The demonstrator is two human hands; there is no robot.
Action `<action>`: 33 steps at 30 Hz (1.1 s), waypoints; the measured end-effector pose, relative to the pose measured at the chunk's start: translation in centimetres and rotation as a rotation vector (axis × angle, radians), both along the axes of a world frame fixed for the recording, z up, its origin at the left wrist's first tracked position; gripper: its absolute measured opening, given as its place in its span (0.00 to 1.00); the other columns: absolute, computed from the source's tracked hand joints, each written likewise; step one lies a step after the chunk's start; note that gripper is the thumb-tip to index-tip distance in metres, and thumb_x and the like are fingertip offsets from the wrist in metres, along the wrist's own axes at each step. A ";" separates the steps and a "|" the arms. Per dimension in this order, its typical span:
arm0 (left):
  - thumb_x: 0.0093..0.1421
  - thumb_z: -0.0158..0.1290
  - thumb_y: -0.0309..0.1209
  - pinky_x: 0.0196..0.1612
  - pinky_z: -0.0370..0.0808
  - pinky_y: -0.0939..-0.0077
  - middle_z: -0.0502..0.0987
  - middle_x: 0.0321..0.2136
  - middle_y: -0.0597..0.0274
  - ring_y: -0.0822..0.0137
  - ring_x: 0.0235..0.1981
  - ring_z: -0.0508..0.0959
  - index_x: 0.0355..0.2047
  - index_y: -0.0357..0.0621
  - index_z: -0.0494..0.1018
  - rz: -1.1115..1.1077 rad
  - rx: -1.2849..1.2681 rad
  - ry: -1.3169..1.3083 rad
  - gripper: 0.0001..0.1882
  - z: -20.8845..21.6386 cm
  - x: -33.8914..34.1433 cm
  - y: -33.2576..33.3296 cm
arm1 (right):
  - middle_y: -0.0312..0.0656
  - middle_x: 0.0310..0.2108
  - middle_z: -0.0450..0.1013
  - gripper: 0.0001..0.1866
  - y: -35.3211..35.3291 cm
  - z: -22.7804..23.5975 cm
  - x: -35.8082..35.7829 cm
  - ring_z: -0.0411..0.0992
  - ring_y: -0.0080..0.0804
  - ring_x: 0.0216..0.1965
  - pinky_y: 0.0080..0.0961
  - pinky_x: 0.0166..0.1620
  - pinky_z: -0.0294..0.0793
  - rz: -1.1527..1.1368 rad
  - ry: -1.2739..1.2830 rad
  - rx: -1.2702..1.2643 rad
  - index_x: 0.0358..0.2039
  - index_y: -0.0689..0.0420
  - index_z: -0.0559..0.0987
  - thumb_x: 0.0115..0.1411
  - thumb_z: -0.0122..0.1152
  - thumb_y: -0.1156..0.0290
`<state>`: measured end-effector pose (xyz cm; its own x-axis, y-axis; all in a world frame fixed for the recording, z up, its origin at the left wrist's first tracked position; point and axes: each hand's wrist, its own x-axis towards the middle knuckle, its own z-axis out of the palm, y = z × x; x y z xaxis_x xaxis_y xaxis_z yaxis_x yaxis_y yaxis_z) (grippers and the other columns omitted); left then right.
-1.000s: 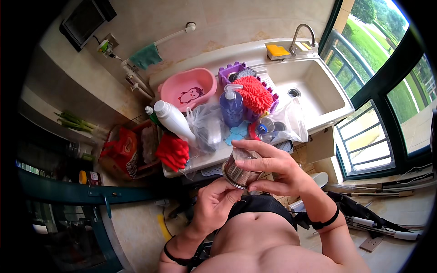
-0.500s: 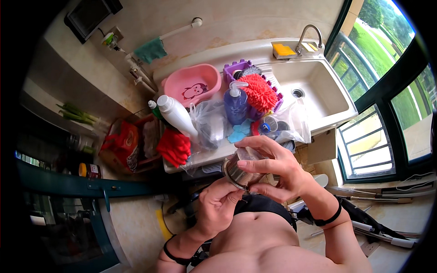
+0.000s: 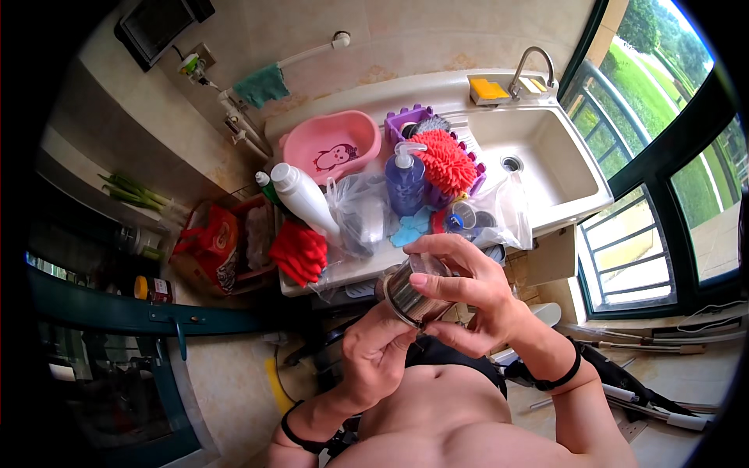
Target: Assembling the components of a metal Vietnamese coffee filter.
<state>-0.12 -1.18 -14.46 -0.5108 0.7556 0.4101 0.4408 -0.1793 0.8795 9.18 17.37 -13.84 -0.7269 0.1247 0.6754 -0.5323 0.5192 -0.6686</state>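
Observation:
A shiny metal cup (image 3: 416,292) with a flanged rim is tilted in front of my belly, held between both hands. My left hand (image 3: 377,343) pinches its lower rim with thumb and fingers. My right hand (image 3: 472,285) curls over the cup from the right, with fingers along its top and the thumb beneath. My palms and fingers hide part of the cup, and its exact kind is unclear. Beyond the hands, on the sink counter, lie a light blue cloth (image 3: 409,228) and a clear plastic bag (image 3: 360,204).
The counter holds a pink basin (image 3: 300,152), white bottle (image 3: 300,196), blue pump bottle (image 3: 405,183), red chenille mitt (image 3: 443,160) on a purple basket (image 3: 406,118), and red gloves (image 3: 298,253). At right are the sink (image 3: 546,129), its faucet (image 3: 538,51) and a window (image 3: 632,242).
The metal cup has turned slightly in my hands, showing more of its side wall. Both hands keep their hold nearly in place. The counter things stay put.

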 end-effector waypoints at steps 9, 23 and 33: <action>0.61 0.56 0.14 0.45 0.78 0.68 0.81 0.40 0.49 0.54 0.39 0.83 0.40 0.34 0.79 -0.017 -0.042 0.064 0.08 -0.1 -0.6 -0.4 | 0.58 0.55 0.70 0.33 -0.6 0.3 -0.5 0.77 0.50 0.44 0.38 0.46 0.79 -0.060 0.017 0.027 0.55 0.55 0.81 0.44 0.75 0.73; 0.61 0.55 0.14 0.45 0.79 0.67 0.81 0.41 0.46 0.52 0.41 0.84 0.42 0.34 0.80 0.007 0.019 0.144 0.10 0.4 -1.0 -0.4 | 0.58 0.53 0.70 0.32 -1.1 0.0 -1.4 0.76 0.45 0.40 0.34 0.39 0.78 -0.096 0.063 0.055 0.53 0.58 0.81 0.45 0.75 0.68; 0.65 0.56 0.19 0.44 0.79 0.67 0.81 0.42 0.40 0.48 0.41 0.84 0.36 0.32 0.77 0.042 0.030 0.202 0.02 -0.1 -1.1 -0.2 | 0.58 0.53 0.68 0.30 -1.7 -0.3 -1.6 0.74 0.48 0.45 0.37 0.49 0.76 -0.042 -0.014 -0.071 0.53 0.61 0.80 0.47 0.72 0.69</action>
